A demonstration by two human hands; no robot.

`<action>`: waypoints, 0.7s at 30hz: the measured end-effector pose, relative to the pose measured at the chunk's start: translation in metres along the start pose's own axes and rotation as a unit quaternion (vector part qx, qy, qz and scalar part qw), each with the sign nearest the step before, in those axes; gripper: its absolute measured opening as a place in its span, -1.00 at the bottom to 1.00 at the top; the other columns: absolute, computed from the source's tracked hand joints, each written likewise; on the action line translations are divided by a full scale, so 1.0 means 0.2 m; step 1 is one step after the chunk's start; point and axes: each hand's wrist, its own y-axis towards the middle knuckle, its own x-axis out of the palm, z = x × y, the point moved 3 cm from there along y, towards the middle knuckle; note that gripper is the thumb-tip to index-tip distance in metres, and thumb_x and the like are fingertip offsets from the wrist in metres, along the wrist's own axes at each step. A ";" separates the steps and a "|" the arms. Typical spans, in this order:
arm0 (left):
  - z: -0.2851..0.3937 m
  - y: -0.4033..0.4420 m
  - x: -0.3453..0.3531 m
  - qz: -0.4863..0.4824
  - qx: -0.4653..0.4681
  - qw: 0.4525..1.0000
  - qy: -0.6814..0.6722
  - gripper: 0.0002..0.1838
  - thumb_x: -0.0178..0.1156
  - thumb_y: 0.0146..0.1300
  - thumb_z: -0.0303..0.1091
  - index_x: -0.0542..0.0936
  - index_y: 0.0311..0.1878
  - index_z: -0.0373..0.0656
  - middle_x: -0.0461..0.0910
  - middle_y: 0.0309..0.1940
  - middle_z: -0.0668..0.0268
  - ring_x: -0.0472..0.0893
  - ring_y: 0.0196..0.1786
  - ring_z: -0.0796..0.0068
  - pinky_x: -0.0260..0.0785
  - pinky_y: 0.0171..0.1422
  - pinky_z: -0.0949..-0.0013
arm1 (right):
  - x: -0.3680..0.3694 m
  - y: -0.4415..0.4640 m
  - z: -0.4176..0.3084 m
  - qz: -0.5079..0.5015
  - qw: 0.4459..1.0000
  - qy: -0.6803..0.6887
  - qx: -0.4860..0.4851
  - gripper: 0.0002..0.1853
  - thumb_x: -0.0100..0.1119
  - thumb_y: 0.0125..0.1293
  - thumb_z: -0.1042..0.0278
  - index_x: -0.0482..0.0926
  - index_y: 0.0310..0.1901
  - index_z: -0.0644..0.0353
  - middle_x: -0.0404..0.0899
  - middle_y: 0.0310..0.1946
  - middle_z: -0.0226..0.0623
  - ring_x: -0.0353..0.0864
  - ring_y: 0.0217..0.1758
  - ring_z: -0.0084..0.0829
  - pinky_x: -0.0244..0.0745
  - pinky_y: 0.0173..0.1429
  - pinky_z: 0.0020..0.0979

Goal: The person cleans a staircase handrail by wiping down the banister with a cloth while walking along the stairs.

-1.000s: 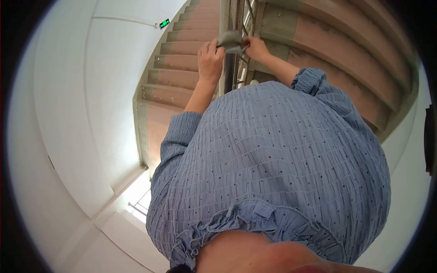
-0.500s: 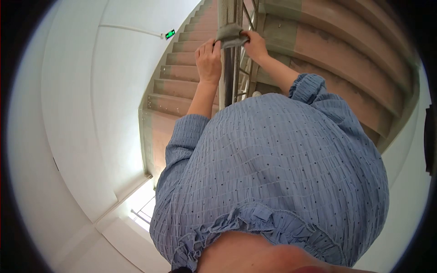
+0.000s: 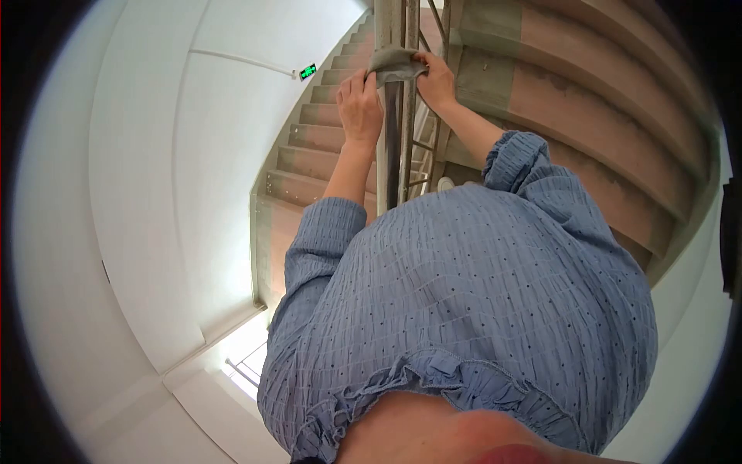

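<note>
A grey cloth (image 3: 396, 65) lies across the top of the stair handrail (image 3: 391, 147), near the upper edge of the head view. My left hand (image 3: 360, 107) pinches the cloth's left end between thumb and fingers, just left of the rail. On the other side, my right hand (image 3: 437, 80) grips the right end, its fingertips curled round the fabric. The cloth spans the rail between both hands and hides the part of the rail beneath it.
Stairs (image 3: 297, 162) run along the left of the railing, and wide curved steps (image 3: 587, 116) lie on the right. A white wall (image 3: 139, 193) carries a green lit sign (image 3: 308, 71). A bright window (image 3: 249, 359) shows at lower left.
The cloth looks flatter and more spread over the rail than before. Both hands still hold its ends. The whole view has shifted slightly, with the stairs and sign now further right and lower.
</note>
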 end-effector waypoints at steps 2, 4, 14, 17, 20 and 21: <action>-0.03 0.04 -0.09 0.017 -0.009 1.000 0.005 -0.65 0.16 0.22 -0.49 0.64 0.09 -0.21 0.59 0.12 0.23 0.53 0.18 0.13 0.35 0.25 0.06 | 0.02 -0.01 -0.11 -0.029 1.000 0.001 0.006 -0.62 0.12 0.12 0.62 0.64 -0.01 0.15 0.66 0.01 -0.08 0.59 0.14 -0.02 0.45 0.21 -0.10; -0.09 -0.06 -0.16 -0.005 -0.047 0.999 0.023 -0.64 0.15 0.23 -0.49 0.62 0.11 -0.22 0.57 0.14 0.19 0.51 0.20 0.09 0.34 0.26 0.04 | 0.07 -0.07 -0.16 -0.058 0.998 0.001 0.012 -0.62 0.13 0.11 0.63 0.64 0.00 0.16 0.66 0.00 -0.07 0.59 0.14 0.01 0.46 0.21 -0.10; -0.31 -0.07 -0.32 -0.009 -0.101 0.995 0.013 -0.61 0.13 0.26 -0.43 0.55 0.16 -0.31 0.51 0.17 0.09 0.47 0.21 0.02 0.31 0.30 0.02 | 0.28 0.00 -0.42 -0.124 0.992 -0.017 0.012 -0.61 0.13 0.13 0.61 0.67 0.02 0.19 0.68 -0.02 -0.08 0.66 0.07 -0.09 0.53 0.16 -0.21; -0.47 -0.06 -0.34 0.012 -0.127 0.992 0.017 -0.61 0.14 0.26 -0.42 0.57 0.15 -0.30 0.51 0.17 0.09 0.46 0.23 0.03 0.31 0.31 0.03 | 0.35 0.03 -0.59 -0.078 0.994 -0.022 -0.075 -0.61 0.13 0.11 0.61 0.67 0.00 0.18 0.69 -0.04 -0.09 0.65 0.06 -0.05 0.53 0.15 -0.17; -0.59 -0.32 -0.34 -0.018 -0.176 0.984 0.022 -0.61 0.15 0.25 -0.42 0.59 0.15 -0.27 0.52 0.18 0.12 0.47 0.23 0.05 0.29 0.33 0.03 | 0.46 -0.08 -0.68 -0.116 0.972 -0.054 -0.197 -0.62 0.15 0.09 0.61 0.68 -0.02 0.15 0.69 -0.06 -0.14 0.64 0.06 -0.07 0.51 0.16 -0.16; -0.59 -0.45 -0.38 -0.051 -0.202 0.978 0.031 -0.61 0.16 0.25 -0.43 0.60 0.15 -0.24 0.53 0.16 0.13 0.47 0.23 0.07 0.27 0.34 0.03 | 0.49 -0.15 -0.72 -0.152 0.949 -0.085 -0.262 -0.63 0.17 0.08 0.60 0.69 -0.04 0.14 0.69 -0.06 -0.19 0.63 0.08 -0.11 0.48 0.18 -0.17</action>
